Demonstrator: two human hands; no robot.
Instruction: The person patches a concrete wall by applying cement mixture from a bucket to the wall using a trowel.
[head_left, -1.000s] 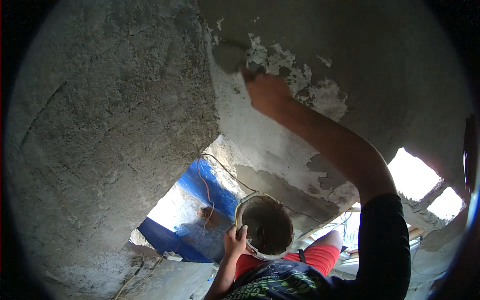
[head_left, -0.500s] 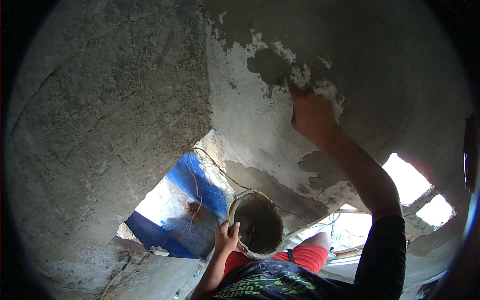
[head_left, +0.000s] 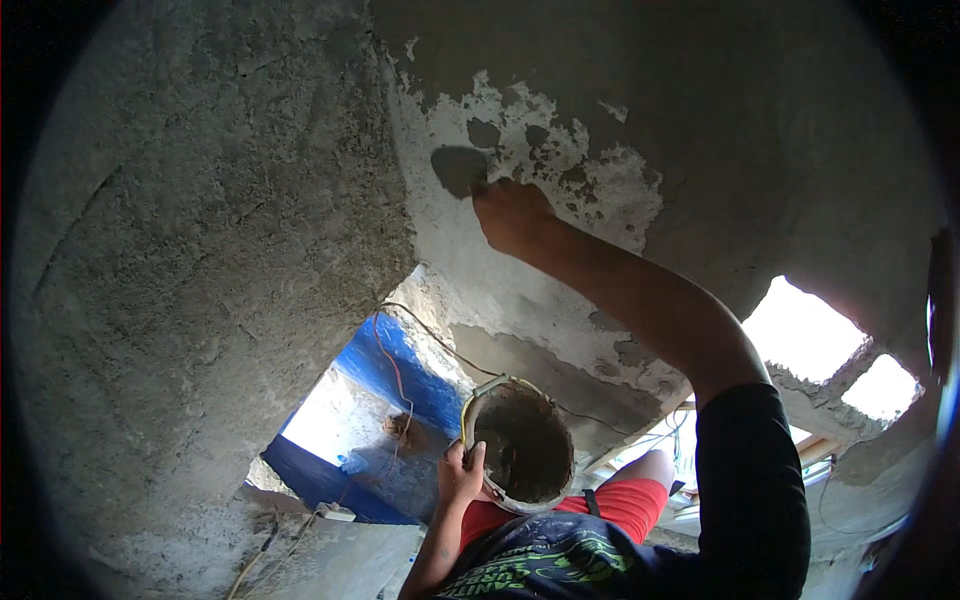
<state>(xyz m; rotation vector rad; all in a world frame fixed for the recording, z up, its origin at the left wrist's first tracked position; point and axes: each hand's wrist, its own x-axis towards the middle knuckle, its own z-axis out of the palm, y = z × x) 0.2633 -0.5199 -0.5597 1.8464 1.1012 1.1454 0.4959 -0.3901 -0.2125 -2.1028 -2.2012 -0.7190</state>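
Note:
My left hand (head_left: 462,476) grips the near-left rim of a round bucket (head_left: 560,440), thumb over the edge. The bucket's inside is coated with grey mortar, and its mouth faces me at my lap. My right hand (head_left: 514,216) is raised and closed around a trowel (head_left: 459,171), its dark rounded blade lying against the wall and its handle hidden in my fist. Around the blade, a pale patch of wall (head_left: 440,225) carries ragged spots of darker grey mortar.
A rough concrete surface (head_left: 220,180) fills the left side. Thin wires (head_left: 400,365) hang beside a blue-painted surface (head_left: 410,355) behind the bucket. Bright openings (head_left: 805,330) break the wall at the right. A cable (head_left: 245,575) runs at the lower left.
My right hand has swept the trowel left and slightly down across the wall, leaving mortar spots where the blade was. My left hand still holds the bucket. The view has shifted slightly.

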